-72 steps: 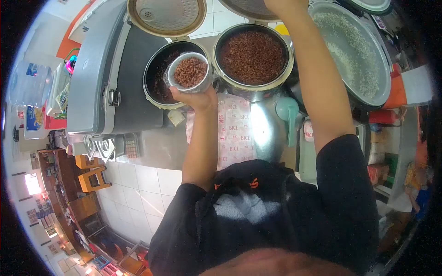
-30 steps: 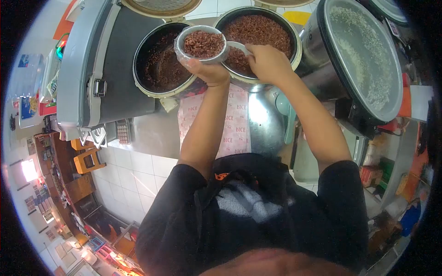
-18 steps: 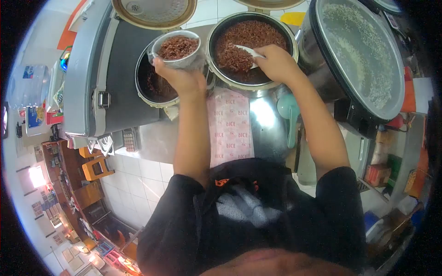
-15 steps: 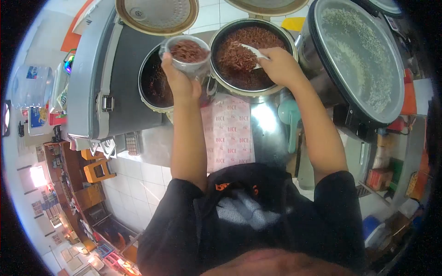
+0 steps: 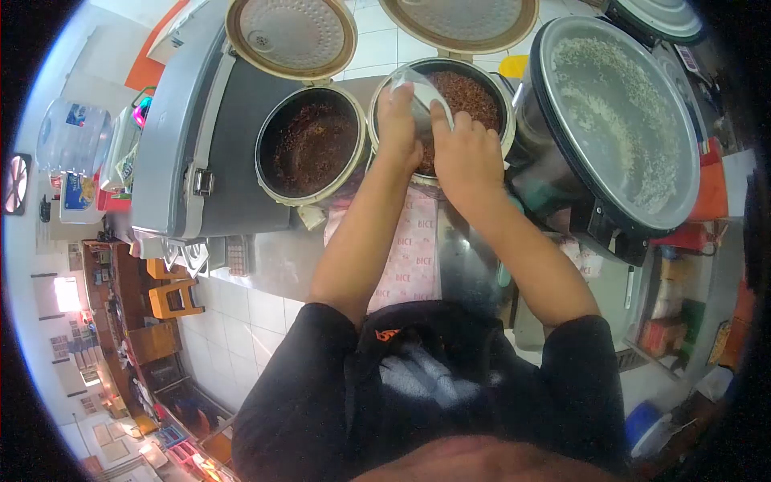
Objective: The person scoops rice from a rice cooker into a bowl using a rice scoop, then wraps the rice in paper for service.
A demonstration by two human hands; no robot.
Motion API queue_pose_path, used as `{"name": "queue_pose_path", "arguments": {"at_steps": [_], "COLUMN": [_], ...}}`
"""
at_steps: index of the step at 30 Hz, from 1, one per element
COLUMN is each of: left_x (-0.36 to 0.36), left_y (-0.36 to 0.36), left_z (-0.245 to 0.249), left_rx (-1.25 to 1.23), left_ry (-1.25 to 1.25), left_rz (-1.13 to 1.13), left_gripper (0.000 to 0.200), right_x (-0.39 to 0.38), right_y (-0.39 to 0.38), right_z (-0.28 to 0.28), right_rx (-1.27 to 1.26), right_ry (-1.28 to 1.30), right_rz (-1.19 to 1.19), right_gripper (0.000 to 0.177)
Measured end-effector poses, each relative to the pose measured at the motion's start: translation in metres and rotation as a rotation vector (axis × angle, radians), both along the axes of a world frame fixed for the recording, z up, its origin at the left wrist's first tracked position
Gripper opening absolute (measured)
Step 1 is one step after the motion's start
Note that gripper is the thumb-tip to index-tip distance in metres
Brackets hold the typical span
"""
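My left hand (image 5: 397, 124) grips a clear container (image 5: 416, 87), tipped over the middle cooker (image 5: 507, 145). Beside it my right hand (image 5: 466, 149) holds the white paddle (image 5: 438, 96), whose blade is at the container's mouth. Reddish-brown rice (image 5: 468, 96) shows in the middle cooker, partly hidden behind my hands. How much rice the container holds cannot be seen. To the left, another open cooker (image 5: 265, 165) has a thinner layer of reddish-brown rice (image 5: 313, 149) on its bottom and sides.
A large pot (image 5: 554, 120) with white grains stuck to its inner surface is on the right. A grey cooler box (image 5: 181, 136) stands left. Patterned paper (image 5: 405, 261) lies on the metal counter (image 5: 277, 257). Round lids (image 5: 293, 36) stand open behind the cookers.
The container in my left hand has moved right and tipped over the middle cooker. My right hand has brought the paddle against it. The view has shifted slightly.
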State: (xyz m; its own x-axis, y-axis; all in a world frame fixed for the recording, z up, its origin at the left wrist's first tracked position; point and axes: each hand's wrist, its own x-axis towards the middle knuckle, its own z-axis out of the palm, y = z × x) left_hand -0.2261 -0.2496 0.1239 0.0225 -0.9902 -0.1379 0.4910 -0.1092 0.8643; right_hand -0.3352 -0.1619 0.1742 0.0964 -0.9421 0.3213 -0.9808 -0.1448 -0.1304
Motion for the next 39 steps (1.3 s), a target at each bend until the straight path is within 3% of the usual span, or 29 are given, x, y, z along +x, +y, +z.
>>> {"name": "queue_pose_path", "arguments": {"at_steps": [2,4,6,9,13,16,19,21,23,25,27,29,31,33,34,35,37,39], "left_x": [0.005,0.007,0.013,0.023,0.030,0.028,0.032,0.025,0.025,0.025,0.030,0.033,0.038,0.044,0.046,0.047,0.051,0.057], "left_y": [0.002,0.022,0.028,0.031,0.037,0.034,0.033,0.036,0.040,0.039,0.038,0.033,0.031,0.034,0.035,0.036,0.040,0.045], "left_z": [0.002,0.033,0.037,0.040,0.043,0.034,0.021,0.019,0.018,0.021,0.013,0.007,0.007,0.012,0.016,0.023,0.033,0.035], "left_rx": [-0.016,0.130,0.143,0.144,0.076,-0.055,-0.167,-0.275,-0.317,-0.297,-0.291,-0.246,-0.242,-0.210,-0.175,-0.143,-0.139,-0.136], "left_ry": [0.050,0.295,0.294,0.302,0.321,0.323,0.301,0.091,0.055,0.082,0.123,0.337,0.315,0.285,0.296,0.308,0.338,0.370], "left_rz": [-0.050,-0.119,-0.108,-0.100,-0.149,-0.174,-0.173,0.003,-0.036,0.015,0.009,-0.040,0.002,0.079,0.102,0.122,0.137,0.150], "left_gripper": [0.039,0.049,0.053,0.058,0.055,0.051,0.051,0.053,0.055,0.054,0.052,0.050,0.051,0.054,0.054,0.054,0.056,0.059], "right_x": [-0.008,-0.016,-0.028,-0.046,-0.044,-0.029,-0.013,-0.006,-0.004,0.000,-0.006,-0.015,-0.029,-0.041,-0.040,-0.038,-0.042,-0.048], "right_y": [-0.001,-0.005,-0.016,-0.024,-0.045,-0.061,-0.061,-0.054,-0.051,-0.069,-0.064,-0.067,-0.068,-0.052,-0.035,-0.025,-0.007,0.023], "right_z": [0.004,0.009,0.014,0.035,0.011,-0.001,-0.014,0.002,-0.004,-0.026,-0.013,-0.010,-0.026,-0.013,-0.001,-0.003,-0.009,-0.009], "right_rx": [0.033,0.063,0.119,0.202,0.233,0.571,0.582,0.597,0.623,0.585,0.569,0.543,0.420,0.327,0.230,0.235,0.007,0.015], "right_ry": [-0.062,-0.127,-0.389,-0.581,-0.808,-0.669,-0.640,-0.652,-0.658,-0.611,-0.577,-0.539,-0.282,-0.471,-0.426,-0.421,-0.274,-0.136], "right_rz": [0.005,0.017,-0.172,-0.268,-0.080,0.144,0.041,-0.009,-0.063,0.006,0.066,0.122,0.140,-0.063,-0.149,-0.142,-0.125,-0.091], "right_gripper": [0.045,0.046,0.047,0.037,0.041,0.055,0.055,0.055,0.054,0.052,0.050,0.049,0.047,0.039,0.027,0.027,0.019,0.017]}}
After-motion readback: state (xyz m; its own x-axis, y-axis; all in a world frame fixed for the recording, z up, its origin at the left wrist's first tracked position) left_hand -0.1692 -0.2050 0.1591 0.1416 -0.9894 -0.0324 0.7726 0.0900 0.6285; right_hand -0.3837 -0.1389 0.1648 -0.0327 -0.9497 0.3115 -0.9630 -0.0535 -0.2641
